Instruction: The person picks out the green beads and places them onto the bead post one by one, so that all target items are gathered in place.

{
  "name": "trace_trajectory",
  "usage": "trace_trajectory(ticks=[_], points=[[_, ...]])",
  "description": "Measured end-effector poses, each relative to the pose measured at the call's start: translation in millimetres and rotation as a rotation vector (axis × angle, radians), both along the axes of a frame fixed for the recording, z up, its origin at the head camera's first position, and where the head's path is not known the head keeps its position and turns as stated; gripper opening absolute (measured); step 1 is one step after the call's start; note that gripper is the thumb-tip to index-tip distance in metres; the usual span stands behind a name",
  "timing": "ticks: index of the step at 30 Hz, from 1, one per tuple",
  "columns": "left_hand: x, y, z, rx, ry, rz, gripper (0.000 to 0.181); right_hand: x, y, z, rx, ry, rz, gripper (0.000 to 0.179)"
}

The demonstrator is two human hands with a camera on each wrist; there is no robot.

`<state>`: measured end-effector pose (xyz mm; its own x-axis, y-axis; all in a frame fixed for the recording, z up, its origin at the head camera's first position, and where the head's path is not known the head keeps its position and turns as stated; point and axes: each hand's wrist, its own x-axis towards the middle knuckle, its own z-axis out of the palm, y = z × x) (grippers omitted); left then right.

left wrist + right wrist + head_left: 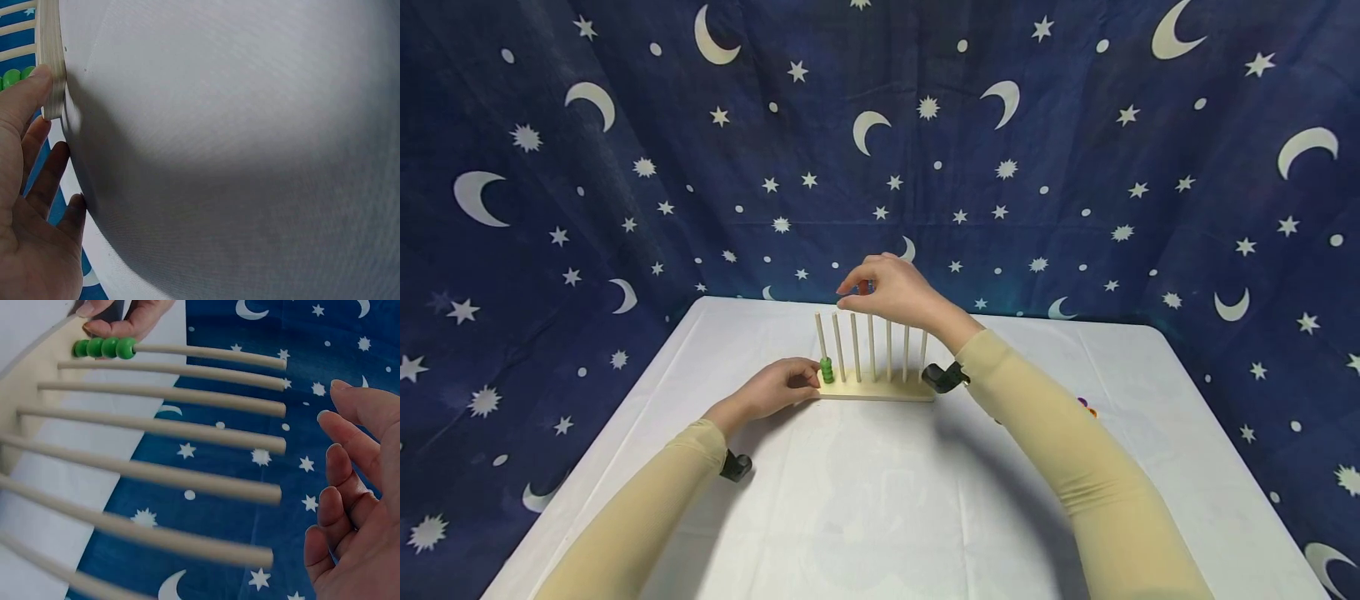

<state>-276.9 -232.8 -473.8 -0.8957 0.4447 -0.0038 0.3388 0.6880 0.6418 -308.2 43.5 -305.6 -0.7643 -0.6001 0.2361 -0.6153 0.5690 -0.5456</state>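
Observation:
A wooden peg stand with several upright pegs sits on the table. Green beads are stacked at the foot of its leftmost peg. My left hand holds the left end of the base; in the left wrist view its thumb lies against that end, with the other fingers spread below. Above the peg tops is my right hand, its fingers loosely bent. In the right wrist view nothing shows between those fingers, and they are apart from the peg tips.
Small purple and orange beads lie on the white-covered table at the right, partly hidden by the right sleeve. A dark blue cloth with moons and stars hangs behind the table and at its sides.

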Motion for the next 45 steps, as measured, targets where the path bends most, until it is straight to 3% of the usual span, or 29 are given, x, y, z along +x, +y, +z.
trace_trajectory(ticks=[19, 35, 45], points=[[1.0, 1.2, -1.5, -0.012, 0.026, 0.001, 0.008, 17.2, 95, -7.7, -0.052, -0.033, -0.104, 0.021], [1.9, 1.9, 0.1, -0.017, 0.021, -0.002, 0.008, 26.6, 153, -34.8, 0.002, -0.097, -0.277, 0.026], [1.7, 2.4, 0.3, -0.011, 0.022, -0.002, 0.008, 30.6, 179, -48.1, 0.037, -0.108, -0.298, 0.034]])
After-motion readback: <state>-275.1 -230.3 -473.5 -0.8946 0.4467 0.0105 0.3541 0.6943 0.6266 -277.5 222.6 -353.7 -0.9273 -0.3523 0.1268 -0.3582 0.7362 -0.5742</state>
